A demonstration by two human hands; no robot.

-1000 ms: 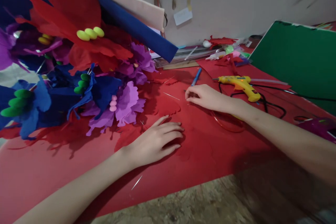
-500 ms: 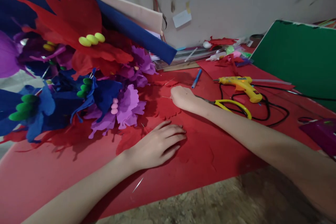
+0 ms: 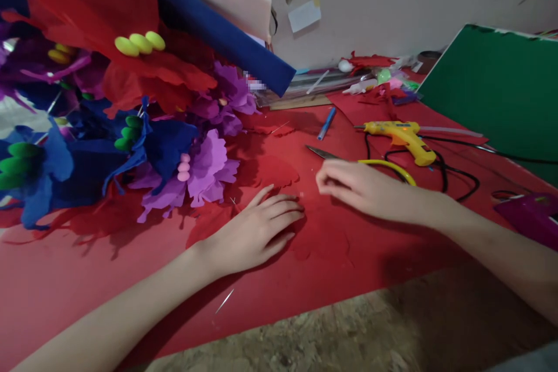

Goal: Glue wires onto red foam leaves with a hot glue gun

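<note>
The right hand [image 3: 349, 183] has drawn back toward four o'clock from where it was half a second ago, and its tight fist has loosened. A thin pin that showed at its fingertips then no longer shows there; the fingers are curled together, and I cannot tell whether they grip anything. The blades of the yellow-handled scissors [image 3: 321, 153], hidden by that wrist before, now show just beyond the hand, pointing to ten o'clock. The left hand [image 3: 257, 229] stays put, palm down with fingers spread, grasping nothing and resting on red cut pieces.

At one o'clock from the right hand, a clear plastic bag [image 3: 403, 77] appears to hold small green and pink pieces.

A scalloped red petal [image 3: 274, 173] lies at one o'clock from the left hand, its long axis roughly nine to three.
</note>
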